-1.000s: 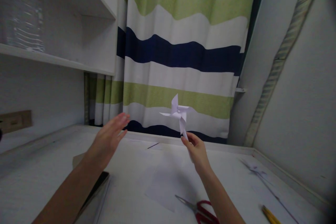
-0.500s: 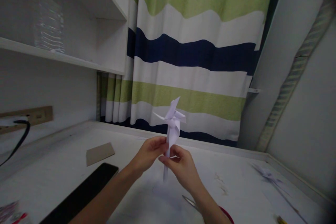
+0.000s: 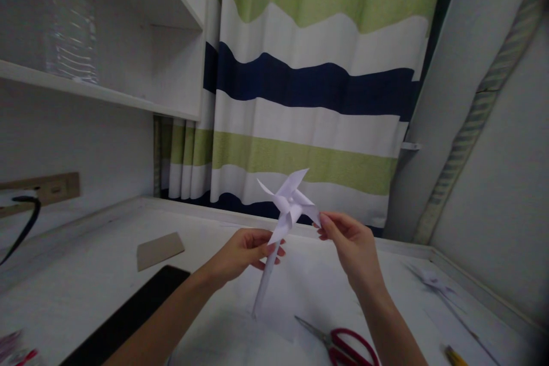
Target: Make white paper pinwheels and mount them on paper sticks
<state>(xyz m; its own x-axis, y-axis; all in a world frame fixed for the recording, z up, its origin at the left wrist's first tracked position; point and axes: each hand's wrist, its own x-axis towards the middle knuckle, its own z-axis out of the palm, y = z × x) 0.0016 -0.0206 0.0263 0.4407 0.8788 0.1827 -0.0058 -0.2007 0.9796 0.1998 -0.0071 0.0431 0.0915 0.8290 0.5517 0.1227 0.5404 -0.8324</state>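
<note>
A white paper pinwheel on a rolled paper stick is held up in front of me, its stick leaning with the top to the right. My left hand is closed round the stick just below the blades. With thumb and fingertips, my right hand pinches the tip of the right-hand blade. Red-handled scissors lie on the white table below my right hand, blades pointing to the upper left.
At left lie a black flat slab-like object and a grey-brown card. Another paper pinwheel on a thin stick lies at right, near a yellow-handled tool. A striped curtain hangs behind; a shelf holds a clear bottle.
My right hand has left the stick and moved up and right to a blade. The pinwheel has turned to face me more and tilted; the scissors are now more fully in view.
</note>
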